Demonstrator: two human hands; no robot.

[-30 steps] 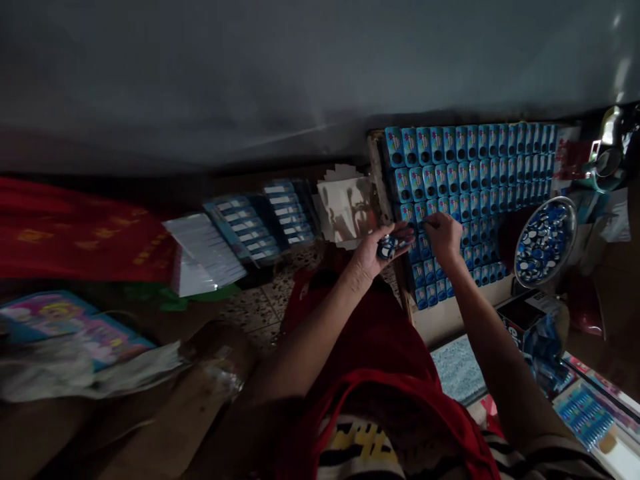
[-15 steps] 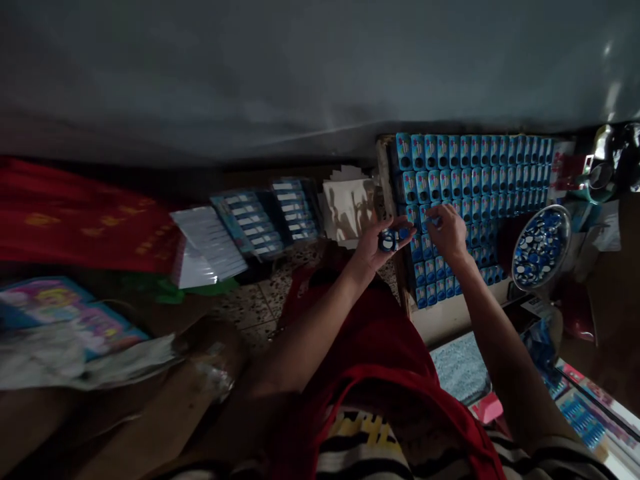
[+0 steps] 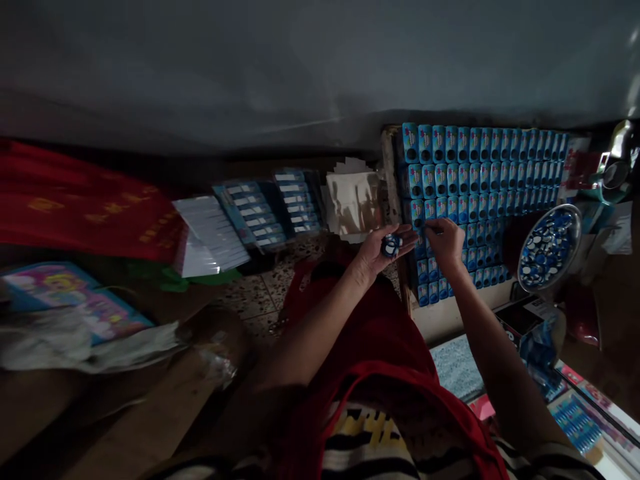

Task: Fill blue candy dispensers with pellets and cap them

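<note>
My left hand (image 3: 383, 248) is cupped palm up and holds a few small round blue-and-white pieces (image 3: 391, 245). My right hand (image 3: 444, 241) rests with pinched fingers on a board (image 3: 390, 167) covered in rows of blue cards (image 3: 480, 173). Its fingertips press at a card in the third row near the board's left side. What the fingers pinch is too small to make out. Both hands sit close together at the board's left edge.
A metal bowl (image 3: 574, 220) of round blue-and-white pieces sits right of the board. Stacks of blue cards (image 3: 260, 210), white sheets (image 3: 213, 237) and a paper pile (image 3: 355, 200) lie left. Red cloth (image 3: 85, 207) and a colourful book (image 3: 70, 300) are further left. A box (image 3: 525, 320) stands near my right arm.
My right hand has shifted slightly along the row of cards. My left hand stays cupped with the round pieces. The view has swayed a little.
</note>
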